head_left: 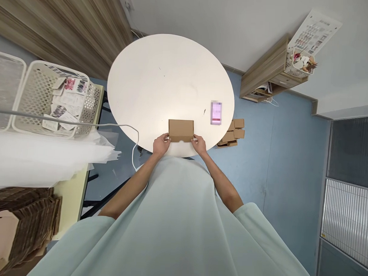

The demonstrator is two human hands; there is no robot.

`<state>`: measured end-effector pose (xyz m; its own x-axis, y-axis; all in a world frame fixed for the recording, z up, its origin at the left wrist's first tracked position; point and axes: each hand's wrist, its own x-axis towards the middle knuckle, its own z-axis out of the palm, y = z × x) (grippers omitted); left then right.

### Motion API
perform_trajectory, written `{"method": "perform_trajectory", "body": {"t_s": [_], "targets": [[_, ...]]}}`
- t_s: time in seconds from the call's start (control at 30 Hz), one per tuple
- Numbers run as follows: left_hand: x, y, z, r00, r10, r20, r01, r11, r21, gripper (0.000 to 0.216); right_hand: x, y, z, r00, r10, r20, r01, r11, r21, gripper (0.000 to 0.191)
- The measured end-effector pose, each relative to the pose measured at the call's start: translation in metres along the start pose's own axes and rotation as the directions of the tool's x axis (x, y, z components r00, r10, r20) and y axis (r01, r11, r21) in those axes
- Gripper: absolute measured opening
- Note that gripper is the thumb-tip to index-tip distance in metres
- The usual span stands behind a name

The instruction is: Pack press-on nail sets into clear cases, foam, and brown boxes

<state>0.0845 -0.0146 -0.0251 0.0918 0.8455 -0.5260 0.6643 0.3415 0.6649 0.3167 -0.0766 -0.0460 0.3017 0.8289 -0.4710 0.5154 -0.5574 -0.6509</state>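
A small brown cardboard box [180, 130] lies closed on the near edge of a round white table [162, 81]. My left hand [161, 145] grips the box's near left corner with curled fingers. My right hand [198, 144] holds the near right corner the same way. A pink phone-like object [216, 113], blurred, lies on the table to the right of the box, apart from both hands.
Several folded cardboard boxes [232, 133] lie on the blue floor right of the table. White mesh baskets [52, 99] with cards sit on a side table at left, above clear plastic bags [41, 159] and flat cardboard [21, 221]. A wooden shelf [270, 72] stands at far right.
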Motion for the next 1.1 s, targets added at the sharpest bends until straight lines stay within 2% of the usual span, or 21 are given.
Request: {"method": "perform_trajectory", "body": {"t_s": [0.17, 0.27, 0.4, 0.63, 0.8, 1.1], "targets": [[-0.012, 0.013, -0.012, 0.995, 0.042, -0.095, -0.046, 0.998, -0.045, 0.039, -0.008, -0.012, -0.021, 0.995, -0.069, -0.069, 0.072, 0.996, 0.045, 0.031], [-0.019, 0.021, -0.019, 0.987, 0.065, -0.144, -0.071, 0.997, -0.032, 0.040, -0.014, -0.019, -0.039, 0.993, -0.092, -0.073, 0.094, 0.995, 0.031, 0.040], [-0.023, 0.026, -0.025, 0.990, 0.070, -0.125, -0.075, 0.996, -0.039, 0.039, -0.020, -0.022, -0.054, 0.999, -0.031, -0.009, 0.031, 0.999, 0.021, 0.049], [-0.018, 0.020, -0.028, 0.996, 0.081, -0.037, -0.085, 0.989, -0.123, 0.039, -0.025, -0.014, -0.053, 1.000, -0.017, 0.005, 0.017, 0.991, 0.131, 0.038], [-0.014, 0.017, -0.028, 0.996, 0.093, -0.003, -0.092, 0.988, -0.126, 0.039, -0.028, -0.008, -0.051, 1.000, -0.027, 0.016, 0.023, 0.981, 0.193, 0.039], [-0.012, 0.006, -0.026, 0.998, 0.035, 0.058, -0.032, 0.998, -0.060, 0.044, -0.028, 0.005, -0.043, 0.999, -0.004, 0.048, -0.004, 0.987, 0.161, 0.036]]}}
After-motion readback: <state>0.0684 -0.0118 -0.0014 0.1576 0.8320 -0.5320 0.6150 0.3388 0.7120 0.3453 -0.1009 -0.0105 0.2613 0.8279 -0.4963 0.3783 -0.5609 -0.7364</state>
